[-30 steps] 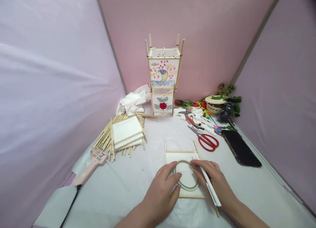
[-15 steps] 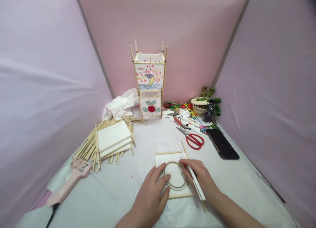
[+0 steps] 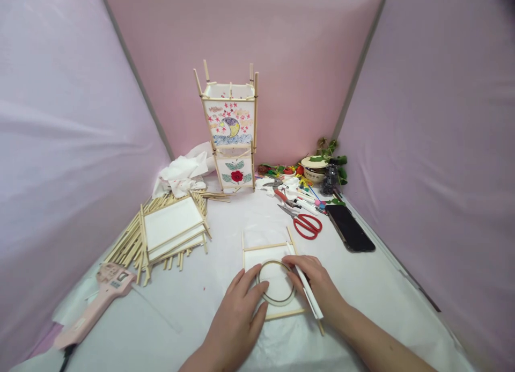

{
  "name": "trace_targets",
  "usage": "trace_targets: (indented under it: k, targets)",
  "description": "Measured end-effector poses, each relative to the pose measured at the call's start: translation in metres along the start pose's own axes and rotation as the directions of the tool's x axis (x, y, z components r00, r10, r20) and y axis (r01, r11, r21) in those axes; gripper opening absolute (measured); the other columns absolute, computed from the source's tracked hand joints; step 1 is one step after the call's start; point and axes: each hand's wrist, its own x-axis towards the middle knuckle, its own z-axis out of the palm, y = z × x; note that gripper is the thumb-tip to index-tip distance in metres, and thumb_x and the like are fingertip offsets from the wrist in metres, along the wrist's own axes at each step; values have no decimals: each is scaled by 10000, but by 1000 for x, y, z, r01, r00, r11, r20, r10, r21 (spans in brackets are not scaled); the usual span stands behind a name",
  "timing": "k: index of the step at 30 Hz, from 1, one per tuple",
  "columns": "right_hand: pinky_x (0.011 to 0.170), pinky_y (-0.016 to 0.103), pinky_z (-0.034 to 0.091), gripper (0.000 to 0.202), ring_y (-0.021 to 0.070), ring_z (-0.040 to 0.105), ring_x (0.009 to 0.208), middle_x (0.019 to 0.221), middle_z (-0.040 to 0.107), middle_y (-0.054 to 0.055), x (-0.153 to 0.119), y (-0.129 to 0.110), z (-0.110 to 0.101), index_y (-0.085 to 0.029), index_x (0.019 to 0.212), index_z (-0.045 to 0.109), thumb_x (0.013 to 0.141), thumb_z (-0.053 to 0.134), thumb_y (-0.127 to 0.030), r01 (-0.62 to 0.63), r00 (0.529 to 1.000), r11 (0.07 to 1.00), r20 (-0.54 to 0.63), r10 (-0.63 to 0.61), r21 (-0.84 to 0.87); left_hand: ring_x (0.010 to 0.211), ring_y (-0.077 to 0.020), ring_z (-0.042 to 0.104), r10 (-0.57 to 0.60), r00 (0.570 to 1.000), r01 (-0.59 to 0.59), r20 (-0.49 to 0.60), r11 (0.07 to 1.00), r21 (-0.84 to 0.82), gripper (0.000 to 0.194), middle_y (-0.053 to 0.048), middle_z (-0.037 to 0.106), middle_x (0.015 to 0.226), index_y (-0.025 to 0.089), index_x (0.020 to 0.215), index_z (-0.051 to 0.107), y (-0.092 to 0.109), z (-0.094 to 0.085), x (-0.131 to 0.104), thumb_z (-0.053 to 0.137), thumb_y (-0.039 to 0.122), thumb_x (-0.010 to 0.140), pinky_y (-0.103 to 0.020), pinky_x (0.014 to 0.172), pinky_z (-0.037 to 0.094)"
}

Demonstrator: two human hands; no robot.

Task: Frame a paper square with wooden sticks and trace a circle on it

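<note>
A wooden-stick frame backed with white paper (image 3: 254, 255) lies flat in front of me. On it rests a roll of tape (image 3: 277, 302), a thin white ring with a brown inner edge. My left hand (image 3: 240, 310) is closed on the ring's left side, fingers outside and thumb over the rim. My right hand (image 3: 322, 286) is closed around a slim white pen (image 3: 310, 298), which slants along the frame's right side. Its fingertips also touch the ring's upper right edge. The paper inside the ring shows no clear marks.
A two-tier stick lantern (image 3: 230, 128) with drawn panels stands at the back. Left are stacked frames (image 3: 173, 221) on loose sticks and a pink glue gun (image 3: 96, 310). Right lie red-handled scissors (image 3: 307, 226), pliers (image 3: 286, 197), a phone (image 3: 350, 228) and a bowl (image 3: 314, 170).
The whole view has shifted, so everything appears a little further left. Both hands keep the same hold on the tape roll and the pen.
</note>
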Motion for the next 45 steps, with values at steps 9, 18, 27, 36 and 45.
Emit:
trace_targets:
  k: [9, 18, 27, 36, 45]
  targets:
    - [893, 407, 490, 216, 233, 646, 988, 1049, 709, 68, 1, 1, -1, -227, 1122, 629, 919, 553, -218, 18, 1000, 1000, 7, -18, -6, 1272, -266, 494, 7, 1000, -7, 26, 1000, 3, 316, -121, 493, 1390, 240, 1153, 595, 1, 0, 2, 482, 128, 880, -521, 1070, 423]
    - [901, 419, 498, 226, 240, 655, 1010, 1073, 717, 70, 1, 1, -2, -225, 1116, 641, 932, 510, -218, 7, 1000, 1000, -12, -7, -3, 1288, -263, 468, 20, 1000, -19, 23, 1000, -19, 314, -124, 479, 1397, 229, 1172, 586, -1, 3, 0, 474, 133, 895, -528, 1092, 391]
    - [904, 420, 500, 247, 242, 641, 1015, 1063, 717, 66, 1, -3, -4, -237, 1144, 642, 929, 524, -263, -52, 998, 999, -25, 52, 15, 1310, -275, 438, 21, 1000, -21, 7, 999, -33, 303, -122, 492, 1385, 225, 1166, 582, -3, 4, 0, 483, 146, 891, -534, 1092, 375]
    - [808, 352, 492, 304, 198, 608, 887, 935, 611, 68, 3, -7, -15, -218, 1181, 632, 972, 422, -287, 9, 995, 995, -104, 2, 104, 1335, -268, 415, 16, 1000, -16, -13, 1000, -16, 320, -129, 506, 1376, 201, 1212, 543, -3, 4, -1, 503, 195, 895, -511, 1122, 326]
    - [692, 279, 478, 194, 171, 592, 740, 803, 631, 16, 5, -13, -18, -210, 937, 617, 927, 501, -366, -224, 961, 927, -92, 262, 302, 1364, -337, 354, -124, 992, 123, 9, 990, 69, 770, -172, 442, 1437, 156, 1403, 348, 11, -1, 14, 680, 429, 765, -553, 1120, 268]
